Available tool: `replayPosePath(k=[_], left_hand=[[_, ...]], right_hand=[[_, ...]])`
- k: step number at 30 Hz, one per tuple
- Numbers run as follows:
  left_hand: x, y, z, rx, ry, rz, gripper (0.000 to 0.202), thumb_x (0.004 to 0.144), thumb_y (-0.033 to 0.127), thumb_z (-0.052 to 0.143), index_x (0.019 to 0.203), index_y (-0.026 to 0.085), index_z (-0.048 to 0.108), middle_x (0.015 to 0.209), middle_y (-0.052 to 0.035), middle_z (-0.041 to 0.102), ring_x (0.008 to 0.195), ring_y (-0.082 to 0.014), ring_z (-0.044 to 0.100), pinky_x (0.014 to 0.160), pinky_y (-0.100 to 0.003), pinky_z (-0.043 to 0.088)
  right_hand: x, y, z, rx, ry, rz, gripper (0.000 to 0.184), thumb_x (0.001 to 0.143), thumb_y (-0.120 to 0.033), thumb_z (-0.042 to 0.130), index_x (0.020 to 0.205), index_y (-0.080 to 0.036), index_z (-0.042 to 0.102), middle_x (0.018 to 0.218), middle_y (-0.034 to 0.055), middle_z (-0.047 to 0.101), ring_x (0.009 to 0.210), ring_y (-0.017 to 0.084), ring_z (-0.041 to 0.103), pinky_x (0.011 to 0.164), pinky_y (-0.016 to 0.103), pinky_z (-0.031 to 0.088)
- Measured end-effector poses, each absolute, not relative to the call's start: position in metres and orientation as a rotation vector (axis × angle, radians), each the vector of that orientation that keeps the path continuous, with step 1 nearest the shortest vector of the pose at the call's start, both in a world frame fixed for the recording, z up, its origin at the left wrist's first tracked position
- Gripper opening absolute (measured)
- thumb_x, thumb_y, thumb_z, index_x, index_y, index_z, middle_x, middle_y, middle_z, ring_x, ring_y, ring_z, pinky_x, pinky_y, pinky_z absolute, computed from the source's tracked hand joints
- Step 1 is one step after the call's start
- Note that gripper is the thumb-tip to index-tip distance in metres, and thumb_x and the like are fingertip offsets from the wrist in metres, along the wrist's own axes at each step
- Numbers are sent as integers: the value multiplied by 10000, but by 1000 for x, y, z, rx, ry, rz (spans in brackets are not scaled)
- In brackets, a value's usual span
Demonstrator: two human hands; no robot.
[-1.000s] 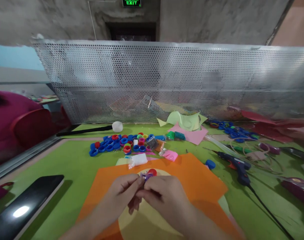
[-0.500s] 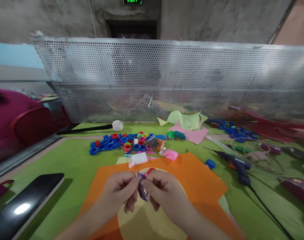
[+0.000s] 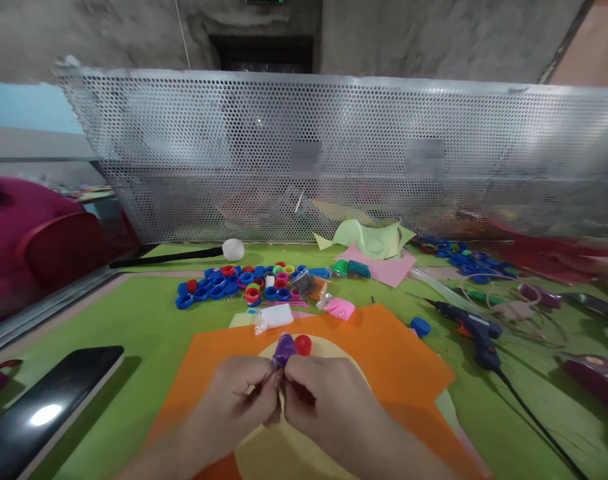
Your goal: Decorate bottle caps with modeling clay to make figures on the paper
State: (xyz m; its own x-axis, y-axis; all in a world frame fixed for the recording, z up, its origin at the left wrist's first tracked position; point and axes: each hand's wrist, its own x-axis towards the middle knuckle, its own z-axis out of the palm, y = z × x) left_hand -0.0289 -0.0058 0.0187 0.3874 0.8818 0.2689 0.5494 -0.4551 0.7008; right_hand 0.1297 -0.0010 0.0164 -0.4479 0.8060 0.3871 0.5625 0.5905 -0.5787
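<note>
Between my hands is a small packet of purple modelling clay in clear wrap, its purple end pointing away from me. My left hand pinches the wrap with thumb and fingertips. Close against it, my right hand grips the same packet from the other side. A red bottle cap lies just beyond my right fingers. Below both hands is a pale yellow round sheet on an orange sheet. A white packet and a pink packet lie past the hands.
Many bottle caps are heaped at the back centre. A glue gun with its cable and a single blue cap lie right. A phone lies left. A perforated metal screen closes off the back; a person in pink is far left.
The purple packet has turned, so its bulging clay end now points away from me and the hands grip its near end. The red cap has come into fuller view.
</note>
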Motion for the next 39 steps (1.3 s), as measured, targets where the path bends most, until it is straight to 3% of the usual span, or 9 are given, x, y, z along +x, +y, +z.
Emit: replayPosePath(k=[5,9,13,25,31,35,39], left_hand=[[-25,-7,16,1845,1197,883,220,755,314,489,581,180,485,507,37,495,426,-92,509,416,-180,412],[-22,-4,16,1575,1198,868,324,719,425,529,537,187,406,438,78,392,334,-65,435,362,-167,344],[-22,-3,17,1502,1188,846,373,749,500,497,572,176,444,412,85,388,311,-59,430,348,-153,252],[-23,-5,16,1599,1079,954,359,824,450,436,579,189,449,406,70,410,333,-62,383,360,-162,322],[-21,-10,18,1688,1106,1013,363,842,388,396,536,193,400,421,60,416,335,-62,402,373,-164,347],[-24,-8,21,1715,1189,923,349,839,368,382,536,197,405,420,56,444,349,-75,433,393,-177,361],[-24,-3,22,1922,1390,817,370,833,334,395,493,190,410,417,40,488,415,-89,474,461,-182,371]], right_hand=[[129,0,11,-952,-2080,554,147,652,-138,509,600,-190,382,556,-61,519,478,56,363,450,152,195],[125,2,8,-906,-2020,569,139,690,-140,456,604,-193,361,514,-61,461,441,51,321,429,144,196],[123,3,10,-897,-2003,561,179,728,-165,436,595,-192,320,490,-67,379,426,50,274,414,144,189],[128,0,17,-846,-1869,921,214,710,-109,462,581,-192,312,525,-67,340,483,57,288,419,131,238],[135,5,17,-969,-1758,1055,178,762,-165,439,613,-202,348,487,-79,371,403,48,377,377,125,283],[141,12,18,-1049,-1986,575,206,822,-181,383,619,-197,358,473,-75,419,390,41,375,379,117,269],[144,17,19,-1063,-2041,143,196,723,-142,450,548,-182,370,447,-62,385,403,55,282,393,171,171]])
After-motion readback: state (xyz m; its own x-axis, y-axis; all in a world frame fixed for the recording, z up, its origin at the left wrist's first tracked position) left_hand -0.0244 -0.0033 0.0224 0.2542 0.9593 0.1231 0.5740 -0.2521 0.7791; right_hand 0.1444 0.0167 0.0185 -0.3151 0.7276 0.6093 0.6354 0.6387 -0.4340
